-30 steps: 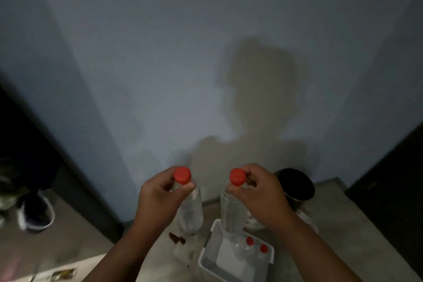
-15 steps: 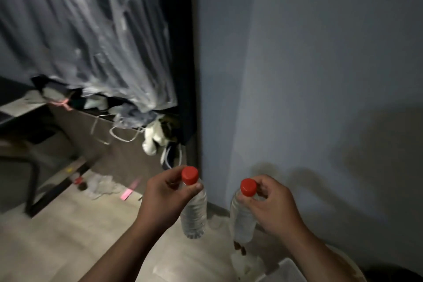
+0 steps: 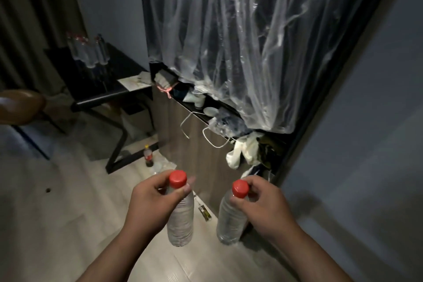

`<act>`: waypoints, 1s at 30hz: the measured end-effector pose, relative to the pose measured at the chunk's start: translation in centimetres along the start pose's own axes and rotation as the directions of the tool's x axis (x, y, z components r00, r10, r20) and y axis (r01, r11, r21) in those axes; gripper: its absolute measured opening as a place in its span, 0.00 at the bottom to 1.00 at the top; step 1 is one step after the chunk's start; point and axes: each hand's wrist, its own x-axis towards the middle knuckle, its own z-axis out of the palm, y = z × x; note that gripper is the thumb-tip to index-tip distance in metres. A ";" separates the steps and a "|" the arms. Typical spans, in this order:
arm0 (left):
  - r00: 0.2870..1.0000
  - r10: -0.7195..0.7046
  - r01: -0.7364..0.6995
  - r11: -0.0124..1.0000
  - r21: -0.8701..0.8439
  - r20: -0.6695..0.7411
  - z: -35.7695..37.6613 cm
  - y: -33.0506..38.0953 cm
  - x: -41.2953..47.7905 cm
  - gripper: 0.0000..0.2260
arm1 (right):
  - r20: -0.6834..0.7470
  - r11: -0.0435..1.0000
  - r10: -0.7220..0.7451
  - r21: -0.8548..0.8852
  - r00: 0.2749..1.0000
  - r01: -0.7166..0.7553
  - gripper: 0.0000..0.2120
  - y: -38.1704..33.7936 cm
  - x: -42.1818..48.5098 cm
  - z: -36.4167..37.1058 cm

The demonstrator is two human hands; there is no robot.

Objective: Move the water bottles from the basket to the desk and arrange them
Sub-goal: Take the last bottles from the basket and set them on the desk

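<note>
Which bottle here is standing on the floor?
The small dark bottle beside the desk leg. The left hand and right hand hold clear ones in the air; others stand on the desk.

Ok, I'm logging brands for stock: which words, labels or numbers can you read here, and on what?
No text here is readable.
left water bottle, in the left hand: clear, no label shows.
right water bottle, in the right hand: the same.
dark bottle on the floor: red label, too blurred.
packet on the floor: print too blurred.
paper on the desk: marks too blurred.
</note>
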 end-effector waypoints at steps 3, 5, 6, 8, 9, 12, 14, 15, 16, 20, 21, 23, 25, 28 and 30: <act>0.998 -0.020 0.021 1.000 0.002 -0.063 -3.1 -1.5 2.4 0.17 | 0.049 0.999 -0.036 0.028 0.998 0.035 0.14 -2.1 3.0 3.8; 0.995 -0.024 0.025 1.000 0.013 -0.095 -5.1 -2.4 3.8 0.17 | 0.079 0.997 -0.067 0.037 0.995 0.065 0.17 -3.4 4.9 6.0; 0.993 -0.028 0.031 0.999 0.023 -0.111 -6.1 -2.8 4.5 0.16 | 0.089 0.996 -0.081 0.037 0.993 0.078 0.17 -4.0 5.8 7.0; 0.989 -0.042 0.047 0.998 0.030 -0.145 -7.9 -3.6 5.9 0.16 | 0.109 0.995 -0.099 0.043 0.989 0.095 0.17 -4.9 7.5 8.7; 0.986 -0.041 0.046 0.999 0.028 -0.164 -8.6 -3.9 6.6 0.16 | 0.120 0.994 -0.105 0.052 0.987 0.099 0.17 -5.4 8.4 9.4; 0.976 -0.033 0.040 0.999 0.027 -0.216 -10.3 -4.8 8.6 0.17 | 0.167 0.990 -0.138 0.061 0.976 0.130 0.16 -6.5 11.0 11.5; 0.967 -0.040 0.051 0.998 0.039 -0.253 -11.1 -5.5 9.8 0.18 | 0.203 0.986 -0.162 0.075 0.966 0.150 0.17 -7.2 13.0 12.7; 0.961 -0.040 0.057 0.997 0.055 -0.274 -11.4 -5.9 10.5 0.18 | 0.218 0.984 -0.174 0.083 0.960 0.159 0.17 -7.5 14.1 13.3; 0.954 -0.038 0.062 0.995 0.073 -0.298 -11.7 -6.3 11.2 0.18 | 0.231 0.981 -0.187 0.091 0.955 0.170 0.17 -7.8 15.3 13.9; 0.926 -0.045 0.091 0.990 0.106 -0.376 -12.6 -7.6 15.0 0.18 | 0.278 0.969 -0.239 0.126 0.930 0.211 0.14 -8.7 20.7 16.3; 0.920 -0.043 0.091 0.990 0.106 -0.389 -12.7 -7.7 16.1 0.17 | 0.290 0.967 -0.249 0.135 0.924 0.218 0.14 -9.0 22.1 16.8; 0.909 -0.050 0.103 0.989 0.108 -0.413 -13.0 -7.8 18.5 0.18 | 0.321 0.963 -0.262 0.155 0.910 0.223 0.14 -9.5 25.0 18.0; 0.896 -0.056 0.122 0.985 0.125 -0.440 -13.3 -7.9 20.9 0.18 | 0.335 0.956 -0.283 0.170 0.899 0.237 0.14 -10.0 28.1 19.1; 0.863 -0.056 0.143 0.980 0.136 -0.502 -13.9 -8.0 24.0 0.22 | 0.357 0.943 -0.324 0.200 0.876 0.267 0.13 -11.0 32.2 20.7; 0.840 -0.067 0.158 0.980 0.125 -0.538 -14.3 -8.0 25.5 0.23 | 0.396 0.936 -0.346 0.212 0.851 0.281 0.13 -11.8 34.4 21.7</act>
